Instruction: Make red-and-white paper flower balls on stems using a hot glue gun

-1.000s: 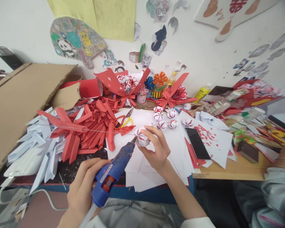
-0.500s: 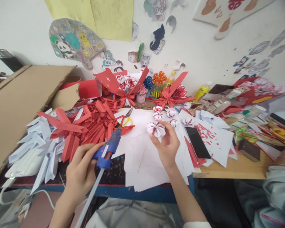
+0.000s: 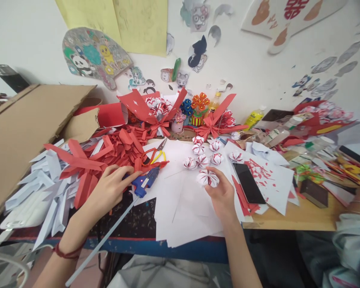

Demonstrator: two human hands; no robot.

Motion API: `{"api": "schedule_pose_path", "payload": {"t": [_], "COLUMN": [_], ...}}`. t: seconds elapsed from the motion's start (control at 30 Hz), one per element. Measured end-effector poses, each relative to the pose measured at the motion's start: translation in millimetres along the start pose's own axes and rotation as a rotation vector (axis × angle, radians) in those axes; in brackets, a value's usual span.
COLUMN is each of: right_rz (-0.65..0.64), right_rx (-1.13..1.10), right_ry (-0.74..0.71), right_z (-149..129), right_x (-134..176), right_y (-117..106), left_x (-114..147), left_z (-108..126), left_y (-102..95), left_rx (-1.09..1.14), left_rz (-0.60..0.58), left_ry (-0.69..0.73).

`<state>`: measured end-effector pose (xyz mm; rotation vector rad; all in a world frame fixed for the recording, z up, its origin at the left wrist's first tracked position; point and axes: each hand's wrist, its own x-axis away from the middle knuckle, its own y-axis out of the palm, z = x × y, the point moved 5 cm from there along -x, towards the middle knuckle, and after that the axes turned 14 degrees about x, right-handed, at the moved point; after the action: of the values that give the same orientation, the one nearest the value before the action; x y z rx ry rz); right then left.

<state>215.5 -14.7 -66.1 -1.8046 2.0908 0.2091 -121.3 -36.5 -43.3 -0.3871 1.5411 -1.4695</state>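
My left hand (image 3: pixel 115 186) is closed round the handle of a blue hot glue gun (image 3: pixel 145 182), its nozzle towards the scissors and a long clear glue stick (image 3: pixel 103 240) trailing from its rear. In my right hand (image 3: pixel 222 192), thumb and fingers pinch a red-and-white folded paper flower (image 3: pixel 208 178) above the white paper sheets (image 3: pixel 183 216). Just beyond it sit several similar paper flowers (image 3: pixel 203 161). Yellow-and-orange scissors (image 3: pixel 159 152) lie behind the glue gun, by a scrap of red material.
Red folded paper strips (image 3: pixel 121 148) and white ones (image 3: pixel 45 180) heap up at the left, beside a cardboard box (image 3: pixel 39 116). A black phone (image 3: pixel 249 183) lies to the right. Wrapped bouquets (image 3: pixel 159 108) stand by the wall. Another person's sleeve (image 3: pixel 352 236) shows at right.
My left hand has moved forward with the glue gun, bringing it down near the scissors. My right hand shifted right and nearer with its flower, uncovering flowers behind.
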Motion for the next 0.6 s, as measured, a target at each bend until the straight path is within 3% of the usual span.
{"api": "schedule_pose_path", "payload": {"t": [0.37, 0.6], "right_rz": [-0.048, -0.058], "right_rx": [-0.021, -0.057], "right_ry": [0.022, 0.041], "right_z": [5, 7], "right_x": [-1, -1], "right_y": [2, 4], "left_x": [-11, -12], "left_z": [-3, 9], "left_y": [9.0, 9.8], "left_rx": [-0.062, 0.006], "left_rz": [-0.107, -0.072], "left_ry": [0.027, 0.001]}}
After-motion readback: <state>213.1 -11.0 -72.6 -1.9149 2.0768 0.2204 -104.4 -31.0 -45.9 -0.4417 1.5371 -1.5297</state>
